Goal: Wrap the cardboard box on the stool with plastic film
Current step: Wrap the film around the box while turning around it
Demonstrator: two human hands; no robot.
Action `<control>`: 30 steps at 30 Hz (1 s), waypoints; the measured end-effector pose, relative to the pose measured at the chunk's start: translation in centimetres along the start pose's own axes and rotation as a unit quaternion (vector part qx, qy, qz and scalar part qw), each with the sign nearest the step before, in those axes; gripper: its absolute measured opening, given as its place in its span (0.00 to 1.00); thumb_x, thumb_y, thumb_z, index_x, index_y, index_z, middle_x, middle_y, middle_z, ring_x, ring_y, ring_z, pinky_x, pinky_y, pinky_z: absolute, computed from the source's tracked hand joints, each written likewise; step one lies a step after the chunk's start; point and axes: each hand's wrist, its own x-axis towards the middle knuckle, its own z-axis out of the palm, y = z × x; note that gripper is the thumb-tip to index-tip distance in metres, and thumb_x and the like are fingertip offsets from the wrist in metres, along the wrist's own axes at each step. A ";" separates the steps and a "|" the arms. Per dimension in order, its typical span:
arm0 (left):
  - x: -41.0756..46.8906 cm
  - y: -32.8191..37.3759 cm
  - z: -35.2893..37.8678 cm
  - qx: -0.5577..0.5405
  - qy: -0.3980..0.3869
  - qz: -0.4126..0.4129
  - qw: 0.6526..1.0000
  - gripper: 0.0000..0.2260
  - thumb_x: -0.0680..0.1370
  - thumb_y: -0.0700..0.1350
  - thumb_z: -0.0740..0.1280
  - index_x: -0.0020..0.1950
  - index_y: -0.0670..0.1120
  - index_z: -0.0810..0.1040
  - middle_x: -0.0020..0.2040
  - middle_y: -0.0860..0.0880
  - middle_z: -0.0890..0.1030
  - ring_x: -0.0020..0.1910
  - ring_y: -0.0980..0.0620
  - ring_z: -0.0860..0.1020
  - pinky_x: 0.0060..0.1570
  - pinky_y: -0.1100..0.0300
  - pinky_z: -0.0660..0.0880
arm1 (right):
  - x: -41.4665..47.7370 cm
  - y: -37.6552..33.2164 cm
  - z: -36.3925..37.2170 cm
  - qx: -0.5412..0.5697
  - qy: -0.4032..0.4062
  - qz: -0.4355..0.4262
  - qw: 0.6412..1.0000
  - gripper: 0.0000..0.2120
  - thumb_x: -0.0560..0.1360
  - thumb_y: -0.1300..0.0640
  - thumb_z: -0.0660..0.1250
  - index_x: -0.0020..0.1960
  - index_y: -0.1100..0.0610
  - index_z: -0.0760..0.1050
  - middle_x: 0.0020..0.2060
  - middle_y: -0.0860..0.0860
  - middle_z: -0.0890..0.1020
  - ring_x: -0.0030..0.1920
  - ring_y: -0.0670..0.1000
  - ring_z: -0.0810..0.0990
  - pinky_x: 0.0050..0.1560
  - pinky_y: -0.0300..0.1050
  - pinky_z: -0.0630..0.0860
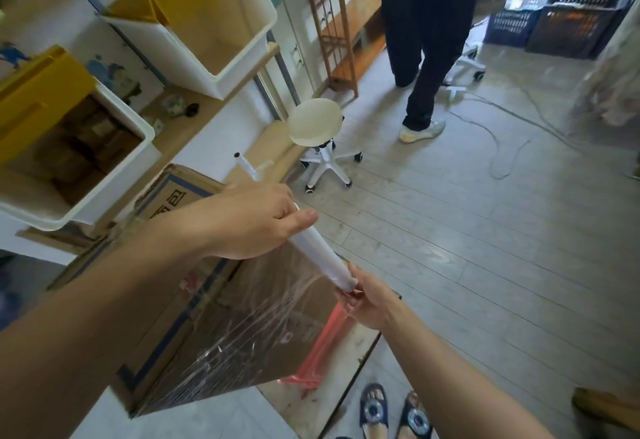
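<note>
Head view: left hand (256,220) and right hand (367,300) each curl fingers around an end of the roll (318,251), film (242,327) stretched over the box (180,300) edge, open floor (485,265) rightward.

Brown cardboard box (180,303) with dark blue border lines and blue printed characters. Clear glossy plastic film (256,327) over it, white streaks where it bunches; film roll (318,255) white. Pink-red stool (322,352) showing through film. White bins (221,47) with yellow lids. Pale cream round seat on white wheeled base (317,123). Floor (485,265) grey plank pattern. Crates (554,9) blue and black, grid-patterned. Standing person (426,40): dark trousers, white top, white shoe. Dark blue slippers (394,414) with round pale motifs.
</note>
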 end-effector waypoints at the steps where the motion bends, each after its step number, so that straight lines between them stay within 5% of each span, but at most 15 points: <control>1: 0.0 0.1 -0.1 0.003 -0.008 -0.001 1.000 0.29 0.80 0.64 0.49 0.44 0.46 0.82 0.49 0.55 0.75 0.41 0.52 0.78 0.41 0.56 0.64 | 0.0 0.1 -0.1 0.015 -0.002 -0.003 1.000 0.16 0.80 0.53 0.68 0.60 0.64 0.76 0.57 0.62 0.76 0.43 0.54 0.79 0.43 0.43 0.77; 5: 0.0 0.2 0.1 0.025 -0.012 0.025 0.999 0.22 0.82 0.60 0.56 0.39 0.49 0.79 0.48 0.55 0.75 0.42 0.58 0.73 0.45 0.56 0.63 | 0.2 1.0 -1.1 0.102 -0.019 -0.008 0.995 0.19 0.81 0.58 0.66 0.67 0.69 0.70 0.56 0.64 0.74 0.35 0.55 0.82 0.37 0.46 0.83; 9: 0.3 -0.4 0.5 0.011 0.023 0.053 0.998 0.17 0.82 0.56 0.60 0.38 0.49 0.77 0.50 0.58 0.74 0.43 0.68 0.71 0.43 0.58 0.63 | 0.0 2.1 -1.7 0.110 -0.047 -0.010 0.993 0.12 0.82 0.57 0.63 0.61 0.64 0.73 0.52 0.60 0.76 0.47 0.55 0.81 0.47 0.49 0.77; 13: 1.1 -0.4 0.5 -0.060 0.068 0.042 0.995 0.22 0.82 0.56 0.61 0.37 0.40 0.77 0.54 0.55 0.78 0.43 0.63 0.75 0.40 0.58 0.70 | -0.1 2.1 -1.3 0.107 -0.073 -0.029 0.991 0.14 0.83 0.55 0.62 0.67 0.57 0.74 0.53 0.55 0.76 0.46 0.51 0.79 0.46 0.47 0.74; 16: 1.5 -0.4 0.3 -0.092 0.111 -0.001 0.990 0.30 0.80 0.64 0.57 0.28 0.42 0.66 0.36 0.43 0.78 0.30 0.45 0.72 0.30 0.51 0.67 | 0.1 2.0 -0.9 0.125 -0.083 -0.042 0.988 0.09 0.83 0.55 0.60 0.60 0.56 0.75 0.57 0.55 0.74 0.48 0.50 0.78 0.46 0.46 0.73; 18: 1.3 -0.1 0.0 -0.078 0.118 -0.038 0.989 0.28 0.79 0.66 0.56 0.29 0.46 0.62 0.27 0.46 0.67 0.24 0.51 0.63 0.28 0.60 0.60 | 0.3 1.8 -0.8 0.144 -0.086 -0.047 0.985 0.08 0.83 0.55 0.61 0.58 0.57 0.74 0.59 0.56 0.74 0.49 0.51 0.78 0.47 0.46 0.72; 25: 1.2 -0.4 0.1 -0.058 0.137 -0.061 0.987 0.26 0.81 0.60 0.60 0.31 0.42 0.70 0.24 0.49 0.67 0.20 0.56 0.65 0.22 0.67 0.62 | 1.4 0.4 0.4 0.101 -0.069 -0.026 0.992 0.22 0.82 0.50 0.63 0.67 0.66 0.70 0.52 0.61 0.75 0.35 0.51 0.80 0.34 0.41 0.79; 30: 1.3 -1.3 0.3 -0.046 0.147 -0.052 0.987 0.21 0.81 0.55 0.64 0.36 0.40 0.78 0.25 0.50 0.72 0.22 0.53 0.66 0.24 0.63 0.67 | 1.8 -0.2 1.1 0.041 -0.059 -0.033 0.997 0.17 0.83 0.53 0.63 0.66 0.63 0.72 0.48 0.57 0.75 0.36 0.49 0.76 0.34 0.41 0.73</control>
